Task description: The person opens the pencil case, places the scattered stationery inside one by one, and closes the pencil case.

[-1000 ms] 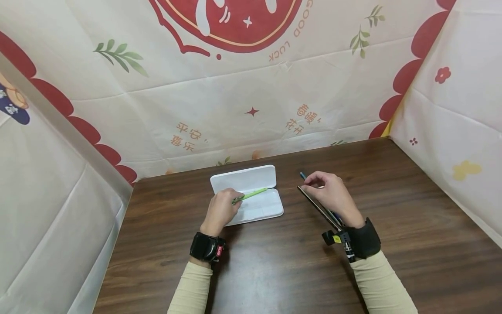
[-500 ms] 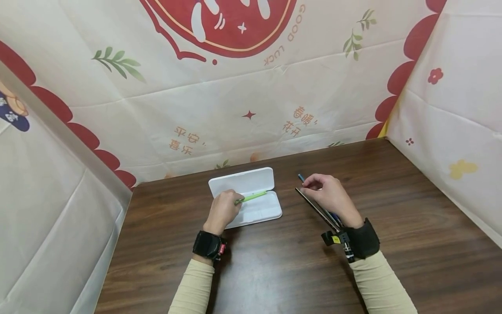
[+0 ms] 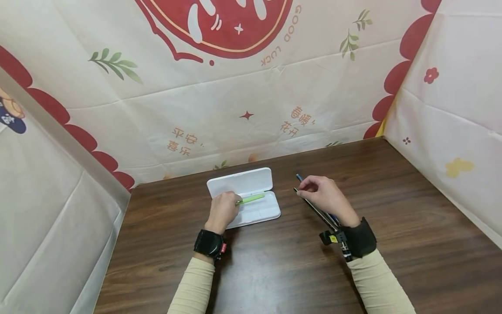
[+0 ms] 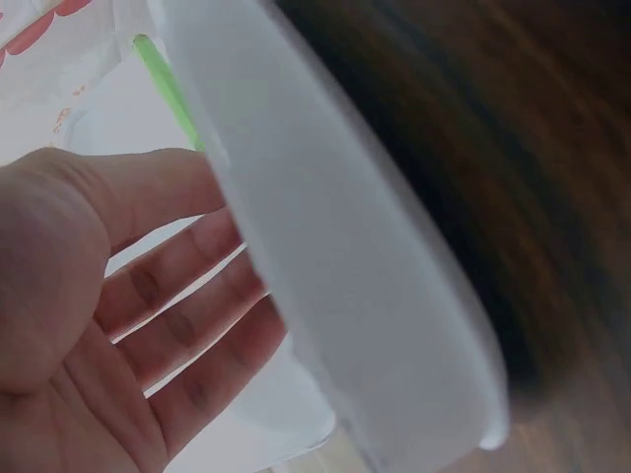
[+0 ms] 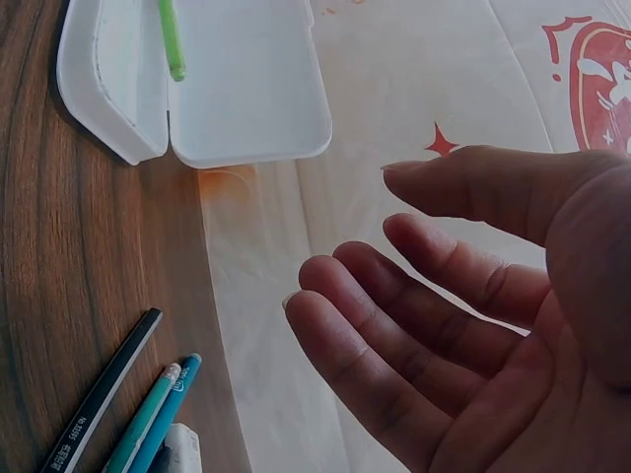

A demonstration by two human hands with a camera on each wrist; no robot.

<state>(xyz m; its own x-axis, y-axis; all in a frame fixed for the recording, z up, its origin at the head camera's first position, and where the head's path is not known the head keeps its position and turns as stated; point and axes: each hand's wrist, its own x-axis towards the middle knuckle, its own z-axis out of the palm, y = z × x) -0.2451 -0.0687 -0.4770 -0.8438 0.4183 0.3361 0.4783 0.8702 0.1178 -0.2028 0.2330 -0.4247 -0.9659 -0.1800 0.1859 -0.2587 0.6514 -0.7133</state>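
Observation:
A white pencil case (image 3: 263, 210) lies unfolded on the table, its lid tilted up at the back. My left hand (image 3: 223, 210) reaches over its left part and pinches one end of a slim green pen (image 3: 252, 199). In the left wrist view the case wall hides my fingertips and most of the pen (image 4: 170, 91). My right hand (image 3: 327, 197) is held just above a small group of pencils, fingers loosely bent, nothing between them. A black pencil (image 5: 104, 389) with a pale stripe and two teal pencils (image 5: 170, 414) lie below it in the right wrist view.
A small white object (image 5: 183, 449), partly cut off, lies beside the teal pencils. The brown wooden table (image 3: 274, 270) ends at a printed cloth backdrop (image 3: 219, 113) behind, with pale cloth sides (image 3: 443, 131) left and right.
The pen in my left hand has tipped lower into the pencil case. My right hand stays over the pencils. The head view has shifted slightly.

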